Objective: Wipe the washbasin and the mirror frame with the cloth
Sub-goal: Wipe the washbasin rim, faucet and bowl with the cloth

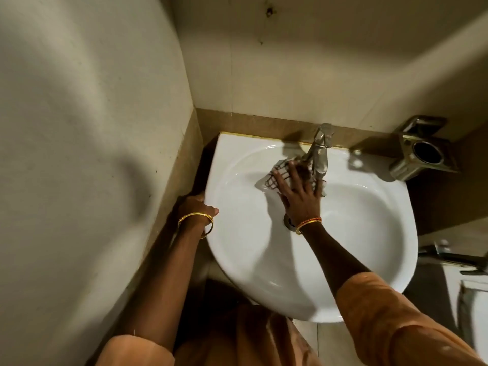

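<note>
Nearest the camera, 2 orange sleeves (383, 320) frame the view, with bare forearms reaching forward over the white washbasin (369, 233). The left hand (196, 207) grips the left rim of the washbasin, its fingers curled over the outer edge and hidden below it, the thumb lying on top of the rim; a gold bangle (196, 223) sits at that wrist. Just past the right wrist, which wears an orange and gold bangle (307, 224), the drain (288, 223) shows at the bottom of the bowl. Farther in, the right hand (299, 192) lies flat on the cloth (269, 180), fingers straight and spread apart, pressing it against the bowl's back slope. The cloth is pale with a dark check pattern and lies crumpled under the palm, its left part sticking out beside the fingers. The fingertips reach just beneath the metal tap (318, 151), which stands at the back edge of the washbasin. To the far right, a metal holder (420, 151) is fixed to the wall beside the washbasin's back right corner.
</note>
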